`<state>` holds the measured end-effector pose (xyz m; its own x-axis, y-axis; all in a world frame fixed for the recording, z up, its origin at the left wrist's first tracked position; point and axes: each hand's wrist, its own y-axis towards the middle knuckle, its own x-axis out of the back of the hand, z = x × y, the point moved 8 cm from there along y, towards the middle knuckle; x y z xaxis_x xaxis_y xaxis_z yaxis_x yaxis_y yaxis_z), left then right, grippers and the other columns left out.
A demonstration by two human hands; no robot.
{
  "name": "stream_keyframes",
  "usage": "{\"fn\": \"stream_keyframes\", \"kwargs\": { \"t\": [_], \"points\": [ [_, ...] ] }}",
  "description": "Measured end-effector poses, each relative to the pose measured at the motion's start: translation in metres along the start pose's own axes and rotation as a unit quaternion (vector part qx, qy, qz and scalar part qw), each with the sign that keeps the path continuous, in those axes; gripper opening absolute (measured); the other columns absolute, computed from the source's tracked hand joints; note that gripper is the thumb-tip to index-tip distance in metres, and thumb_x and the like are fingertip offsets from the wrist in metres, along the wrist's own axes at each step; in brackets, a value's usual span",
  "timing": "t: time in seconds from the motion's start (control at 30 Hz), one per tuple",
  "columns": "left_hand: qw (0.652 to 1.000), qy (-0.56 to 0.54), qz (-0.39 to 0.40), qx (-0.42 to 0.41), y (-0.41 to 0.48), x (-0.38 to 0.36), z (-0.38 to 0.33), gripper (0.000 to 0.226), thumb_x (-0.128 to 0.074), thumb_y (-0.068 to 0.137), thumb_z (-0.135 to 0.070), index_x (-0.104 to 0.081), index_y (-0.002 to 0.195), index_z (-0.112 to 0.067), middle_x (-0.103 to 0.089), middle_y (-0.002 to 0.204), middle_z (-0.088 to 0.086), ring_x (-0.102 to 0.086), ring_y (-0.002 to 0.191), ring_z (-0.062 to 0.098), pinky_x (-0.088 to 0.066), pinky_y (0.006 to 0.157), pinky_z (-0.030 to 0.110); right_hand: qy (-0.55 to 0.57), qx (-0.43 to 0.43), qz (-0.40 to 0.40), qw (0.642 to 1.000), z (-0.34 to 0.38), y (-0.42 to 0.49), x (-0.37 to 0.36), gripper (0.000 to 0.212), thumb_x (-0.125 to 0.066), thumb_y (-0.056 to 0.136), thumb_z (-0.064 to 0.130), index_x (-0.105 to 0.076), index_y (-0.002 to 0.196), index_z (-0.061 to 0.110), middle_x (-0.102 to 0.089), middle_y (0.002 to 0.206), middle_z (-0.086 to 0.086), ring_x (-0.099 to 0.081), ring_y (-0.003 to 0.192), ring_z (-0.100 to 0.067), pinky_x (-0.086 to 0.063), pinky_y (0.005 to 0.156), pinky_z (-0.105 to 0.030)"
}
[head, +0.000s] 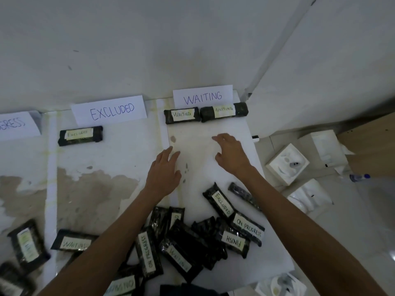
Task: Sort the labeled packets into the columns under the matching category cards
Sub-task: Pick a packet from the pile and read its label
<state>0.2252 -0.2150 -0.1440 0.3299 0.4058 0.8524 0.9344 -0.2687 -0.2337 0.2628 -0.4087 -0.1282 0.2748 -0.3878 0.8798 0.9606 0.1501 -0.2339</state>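
Unsorted packets (188,238) lie heaped just behind both wrists, labels facing up so they can be read. Left hand (164,169) and right hand (230,152) hover open and empty, fingers spread. Ahead of them, two sorted packets (205,114) sit under the WAITING card (203,96).

Left hand (164,170) and right hand (232,153) both empty, palms down, fingers loosely spread, forearms outstretched

The picture's edge is cutting off my far-left card (15,126), showing only "GRESS". My left arm (111,242) is hiding part of a WAITING packet (73,241).
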Motion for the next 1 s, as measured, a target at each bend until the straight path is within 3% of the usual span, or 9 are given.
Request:
{"fn": "stream_keyframes", "kwargs": {
  "t": [0.13,0.27,0.37,0.5,0.8,1.0],
  "points": [
    [1.0,-0.004,0.023,-0.017,-0.021,-0.015,-0.004,0.06,-0.055,0.087,-0.02,-0.034,0.142,-0.01,-0.027,0.151,0.016,-0.027,0.138,0.034,-0.034,0.107,0.048,0.057,-0.025,0.087,0.994,0.012,-0.039,-0.024,0.047,-0.055,0.086,0.006,-0.049,0.132,0.01,-0.052,0.127,-0.013,-0.047,0.119,-0.026,-0.038,0.1,-0.032],
    [0.999,0.001,0.027,-0.025,-0.041,-0.028,-0.003,0.062,-0.048,0.082,-0.025,-0.037,0.14,-0.006,-0.029,0.15,0.02,-0.027,0.137,0.039,-0.037,0.104,0.052,0.02,-0.082,0.101,0.991,0.017,-0.084,-0.044,0.051,-0.061,0.082,0.018,-0.046,0.13,0.009,-0.048,0.12,-0.014,-0.049,0.112,-0.03,-0.045,0.091,-0.037],
    [0.999,0.022,0.024,-0.003,-0.053,-0.036,0.005,0.067,-0.043,0.085,-0.031,-0.026,0.145,-0.008,-0.014,0.155,0.018,-0.012,0.143,0.038,-0.024,0.111,0.05,-0.06,-0.122,0.116,0.984,0.015,-0.114,-0.06,0.063,-0.065,0.079,0.032,-0.037,0.132,0.011,-0.043,0.124,-0.015,-0.045,0.113,-0.033,-0.043,0.091,-0.041],
    [0.998,0.047,0.041,0.013,-0.062,-0.045,0.016,0.067,-0.04,0.092,-0.032,-0.015,0.148,-0.006,-0.003,0.156,0.02,-0.003,0.144,0.037,-0.017,0.116,0.049,-0.098,-0.146,0.095,0.98,0.011,-0.132,-0.068,0.062,-0.068,0.08,0.03,-0.035,0.13,0.011,-0.038,0.13,-0.016,-0.043,0.115,-0.034,-0.044,0.089,-0.04],
    [0.997,0.05,0.062,0.017,-0.062,-0.037,0.024,0.065,-0.048,0.09,-0.026,-0.018,0.147,-0.012,-0.001,0.157,0.012,-0.003,0.144,0.031,-0.018,0.114,0.047,-0.053,-0.032,0.035,0.997,0.053,-0.111,-0.06,0.063,-0.067,0.08,0.029,-0.042,0.134,0.011,-0.046,0.124,-0.012,-0.046,0.111,-0.03,-0.038,0.091,-0.04],
    [0.998,0.015,0.024,0.05,-0.078,-0.004,0.058,0.062,-0.049,0.091,-0.024,-0.022,0.146,-0.012,-0.01,0.157,0.011,-0.01,0.143,0.03,-0.021,0.113,0.047,-0.008,0.034,0.03,0.999,0.109,-0.082,-0.061,0.059,-0.067,0.077,0.024,-0.045,0.132,0.015,-0.048,0.122,-0.008,-0.045,0.11,-0.026,-0.035,0.091,-0.037]
  ]
}}
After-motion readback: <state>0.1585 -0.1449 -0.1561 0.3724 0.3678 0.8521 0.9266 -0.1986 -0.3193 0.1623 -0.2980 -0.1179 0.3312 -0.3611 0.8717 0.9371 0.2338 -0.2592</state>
